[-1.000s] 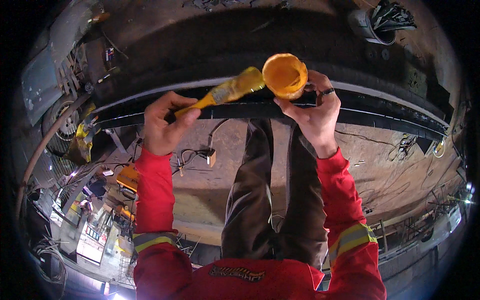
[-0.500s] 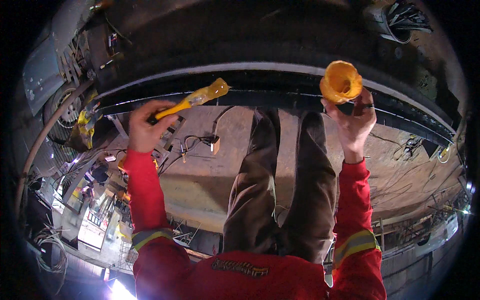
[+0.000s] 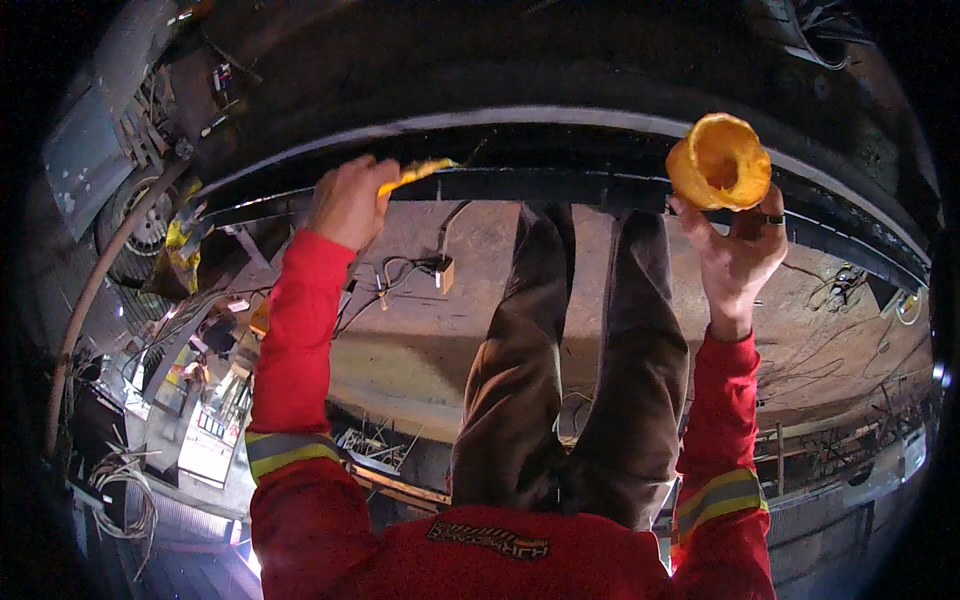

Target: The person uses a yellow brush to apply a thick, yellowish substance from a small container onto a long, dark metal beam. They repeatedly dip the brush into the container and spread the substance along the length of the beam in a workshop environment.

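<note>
My left hand point(image 3: 350, 203) is closed around the handle of a yellow paintbrush point(image 3: 415, 175), which shows nearly edge-on. Its head points right, over the long dark metal beam point(image 3: 560, 186); whether the tip touches the beam I cannot tell. An orange-yellow cup point(image 3: 688, 176) with an uneven, coated rim is held in my right hand point(image 3: 738, 262), fingers and thumb about its lower part. The cup's mouth faces me, and its inside looks coated in the same colour. It stands in front of the beam's pale upper edge, toward the right.
Beneath the beam, cables run over the brown floor near a small box point(image 3: 444, 275). A brown hose point(image 3: 108, 285) curves along the left, beside a wheel point(image 3: 140, 217) and a yellow-and-dark bag point(image 3: 178, 255). A bucket point(image 3: 808, 40) stands at the far right.
My left hand has moved right and rolled over, turning the brush from its broad side to its edge. My right hand and the cup have shifted slightly right in view.
</note>
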`<state>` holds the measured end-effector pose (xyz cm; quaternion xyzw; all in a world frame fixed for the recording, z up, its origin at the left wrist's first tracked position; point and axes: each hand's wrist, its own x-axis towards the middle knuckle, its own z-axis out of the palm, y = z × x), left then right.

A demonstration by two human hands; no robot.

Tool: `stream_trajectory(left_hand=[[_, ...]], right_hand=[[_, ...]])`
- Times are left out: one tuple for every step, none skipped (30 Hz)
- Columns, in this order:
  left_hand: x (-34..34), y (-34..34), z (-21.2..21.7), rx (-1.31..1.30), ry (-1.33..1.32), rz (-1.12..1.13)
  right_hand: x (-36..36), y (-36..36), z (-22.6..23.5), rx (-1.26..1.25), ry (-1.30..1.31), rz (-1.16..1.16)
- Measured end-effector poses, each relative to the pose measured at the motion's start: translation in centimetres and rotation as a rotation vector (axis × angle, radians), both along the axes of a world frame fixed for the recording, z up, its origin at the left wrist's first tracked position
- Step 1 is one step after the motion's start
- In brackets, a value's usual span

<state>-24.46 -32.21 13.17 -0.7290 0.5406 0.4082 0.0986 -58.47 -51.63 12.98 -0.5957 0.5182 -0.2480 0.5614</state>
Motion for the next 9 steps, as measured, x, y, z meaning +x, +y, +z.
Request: stream_trajectory(left_hand=[[0.2, 0.1, -0.7, -0.01, -0.03, -0.011], [-0.1, 0.5, -1.8, -0.02, -0.06, -0.022], [-0.7, 0.8, -3.1, -0.039, -0.085, -0.037], [-1.7, 0.8, -3.9, -0.019, -0.087, -0.071], [-2.5, 1.0, -4.2, -0.066, -0.083, -0.041], [-2.8, 0.6, -3.9, -0.079, 0.016, 0.017], [-2.6, 0.0, -3.3, -0.086, 0.119, 0.072], [-2.1, -1.0, -2.9, -0.023, 0.128, 0.101], [-1.2, -1.6, -2.2, 0.046, 0.127, 0.132]], right_hand=[[0.1, 0.0, 0.0, 0.026, -0.016, -0.015], [-0.1, 0.0, -0.2, -0.015, 0.02, 0.014], [0.0, 0.1, -0.3, -0.014, 0.033, 0.029], [-0.1, -0.1, -0.3, -0.014, 0.048, 0.045], [-0.1, -0.3, -0.3, -0.015, 0.062, 0.061], [-0.3, -0.6, -0.5, -0.012, 0.067, 0.058], [-0.6, -0.6, -0.6, -0.004, 0.075, 0.053], [-0.8, -0.6, -0.6, 0.004, 0.083, 0.048], [-0.8, -0.3, -0.7, 0.014, 0.082, 0.046]])
